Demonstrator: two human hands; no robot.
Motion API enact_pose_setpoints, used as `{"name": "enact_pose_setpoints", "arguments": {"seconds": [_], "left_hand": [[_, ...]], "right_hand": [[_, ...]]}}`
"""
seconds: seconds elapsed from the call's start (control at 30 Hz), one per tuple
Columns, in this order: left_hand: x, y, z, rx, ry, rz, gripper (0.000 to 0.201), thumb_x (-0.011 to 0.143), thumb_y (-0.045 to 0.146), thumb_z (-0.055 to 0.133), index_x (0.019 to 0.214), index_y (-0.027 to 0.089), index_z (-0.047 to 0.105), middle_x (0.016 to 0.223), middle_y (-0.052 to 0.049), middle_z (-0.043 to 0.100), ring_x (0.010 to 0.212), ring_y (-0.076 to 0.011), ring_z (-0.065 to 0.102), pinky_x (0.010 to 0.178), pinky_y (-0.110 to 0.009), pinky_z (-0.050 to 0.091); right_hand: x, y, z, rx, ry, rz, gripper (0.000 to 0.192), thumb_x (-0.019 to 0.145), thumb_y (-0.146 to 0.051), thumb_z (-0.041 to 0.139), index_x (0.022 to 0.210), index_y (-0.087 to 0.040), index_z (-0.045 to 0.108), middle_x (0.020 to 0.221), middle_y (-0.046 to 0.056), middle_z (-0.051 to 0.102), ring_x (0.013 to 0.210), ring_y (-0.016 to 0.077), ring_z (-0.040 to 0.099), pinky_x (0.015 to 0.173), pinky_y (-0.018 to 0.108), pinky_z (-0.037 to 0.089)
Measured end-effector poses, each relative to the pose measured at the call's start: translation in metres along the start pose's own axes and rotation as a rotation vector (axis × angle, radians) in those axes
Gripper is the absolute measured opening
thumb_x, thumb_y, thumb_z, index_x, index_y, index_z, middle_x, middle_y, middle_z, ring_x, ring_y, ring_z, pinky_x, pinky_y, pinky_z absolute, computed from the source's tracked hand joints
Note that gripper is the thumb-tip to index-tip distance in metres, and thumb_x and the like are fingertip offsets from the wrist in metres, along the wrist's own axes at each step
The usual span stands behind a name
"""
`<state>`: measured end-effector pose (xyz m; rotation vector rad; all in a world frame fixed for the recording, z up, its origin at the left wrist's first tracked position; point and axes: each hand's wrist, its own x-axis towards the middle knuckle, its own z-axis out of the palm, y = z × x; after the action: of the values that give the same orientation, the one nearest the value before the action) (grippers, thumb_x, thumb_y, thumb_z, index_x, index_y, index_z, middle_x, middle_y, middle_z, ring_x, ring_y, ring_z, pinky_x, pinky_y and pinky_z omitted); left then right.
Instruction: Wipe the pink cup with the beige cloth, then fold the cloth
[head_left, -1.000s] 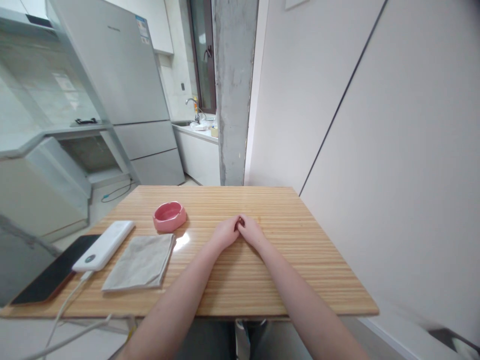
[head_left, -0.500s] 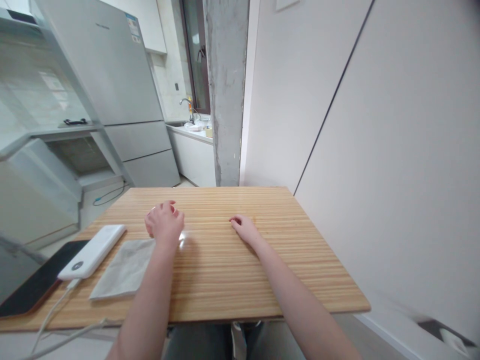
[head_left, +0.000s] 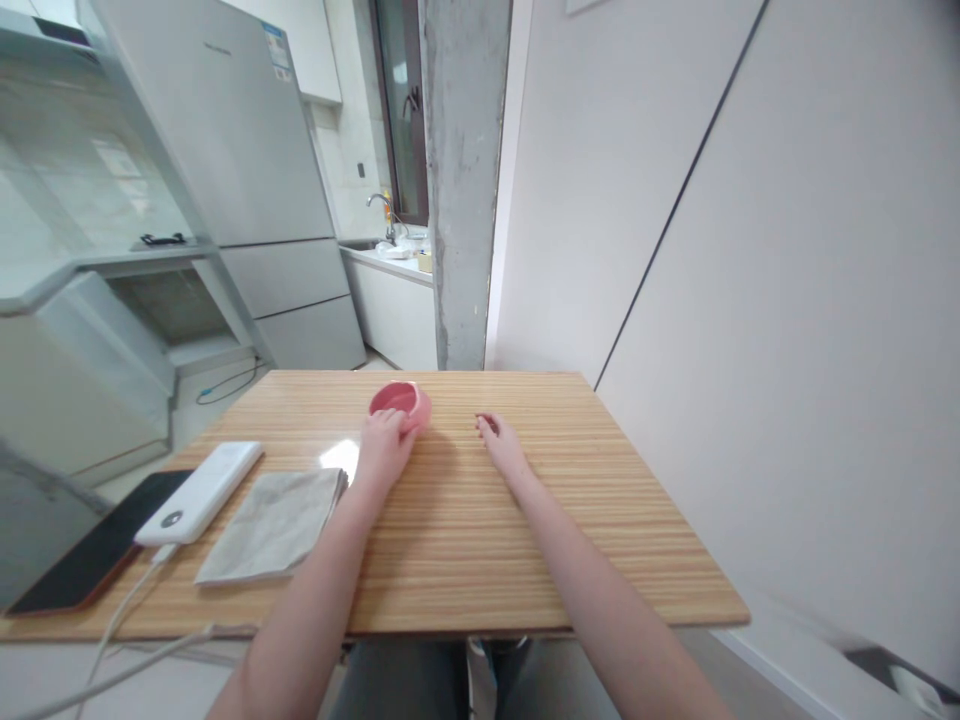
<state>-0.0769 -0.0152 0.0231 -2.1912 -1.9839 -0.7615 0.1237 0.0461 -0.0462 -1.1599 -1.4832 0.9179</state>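
The left hand (head_left: 384, 447) is clamped on the near rim of the pink bowl (head_left: 401, 402), which sits tilted at the desk's (head_left: 480, 540) 12 o'clock. The right hand (head_left: 501, 446) rests flat and empty at the bowl's 3 o'clock. The step in hand looks like shifting the bowl; it calls for a steady grip.

Striped wooden table (head_left: 465, 560) (glossy) with grey cloth (head_left: 274, 525), white power bank (head_left: 201, 492), black phone (head_left: 90, 555), pink bowl (head_left: 401, 402).

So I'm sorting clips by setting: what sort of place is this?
Probably a home kitchen with a dining corner: a fridge, a sink tap on the counter behind, and a wooden table.
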Motion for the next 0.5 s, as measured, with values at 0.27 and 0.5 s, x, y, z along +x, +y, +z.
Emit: {"name": "enact_pose_setpoints", "arguments": {"seconds": [0.27, 0.5], "left_hand": [[-0.018, 0.075, 0.02, -0.206, -0.234, 0.351, 0.012, 0.081, 0.026, 0.055, 0.073, 0.019, 0.06, 0.09, -0.006, 0.062, 0.094, -0.0202, 0.051, 0.096, -0.04, 0.032], [-0.022, 0.068, 0.021, -0.221, -0.304, 0.381, 0.013, 0.081, 0.027, 0.056, 0.075, 0.02, 0.066, 0.092, -0.005, 0.063, 0.095, -0.0195, 0.05, 0.101, -0.04, 0.028]], "right_hand": [[0.005, -0.009, -0.009, 0.368, 0.032, 0.059, 0.032, 0.08, -0.038, 0.047, 0.097, -0.018, 0.065, 0.107, 0.007, 0.067, 0.104, 0.0178, 0.059, 0.095, 0.033, 0.043], [0.004, -0.001, -0.008, 0.298, -0.003, 0.128, 0.025, 0.068, -0.027, 0.056, 0.088, -0.019, 0.068, 0.095, 0.004, 0.071, 0.094, 0.0188, 0.062, 0.091, 0.036, 0.046]]}}
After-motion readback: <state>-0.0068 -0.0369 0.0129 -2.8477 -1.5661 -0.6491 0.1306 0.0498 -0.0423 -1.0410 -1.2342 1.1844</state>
